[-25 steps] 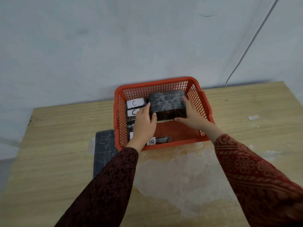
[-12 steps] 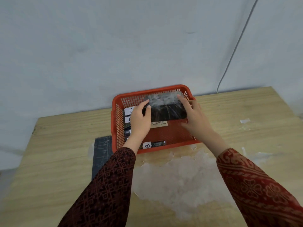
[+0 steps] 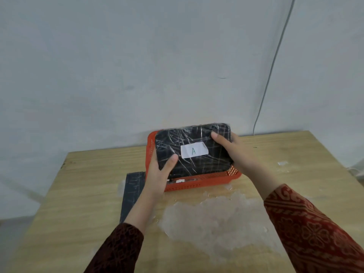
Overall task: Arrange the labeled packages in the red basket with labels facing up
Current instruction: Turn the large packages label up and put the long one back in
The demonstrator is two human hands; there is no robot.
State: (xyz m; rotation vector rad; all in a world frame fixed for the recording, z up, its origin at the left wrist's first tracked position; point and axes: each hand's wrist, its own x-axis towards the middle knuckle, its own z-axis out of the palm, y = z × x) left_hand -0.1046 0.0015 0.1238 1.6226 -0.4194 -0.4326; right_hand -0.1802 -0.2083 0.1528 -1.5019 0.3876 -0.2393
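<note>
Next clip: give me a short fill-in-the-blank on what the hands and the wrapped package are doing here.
1. The white label on the black plastic-wrapped package shows the letter ____.
2. The package is held by ____ hands, left hand and right hand.
3. The package is held above the ____ plastic mesh basket.
4. The basket rests on a ____ table.

Missing words: A; both; red; wooden

I see pale grey wall [image 3: 137, 66] filling upper half of view, plain, few faint scuffs. Thin cable [image 3: 272, 64] runs down wall at right to table edge. Wooden table [image 3: 78, 194] below, light grain, left corner chipped. Whitish worn patch [image 3: 212, 219] on tabletop near me. Dark flat sheet [image 3: 133, 192] lies on table. Light soft, even.
</note>
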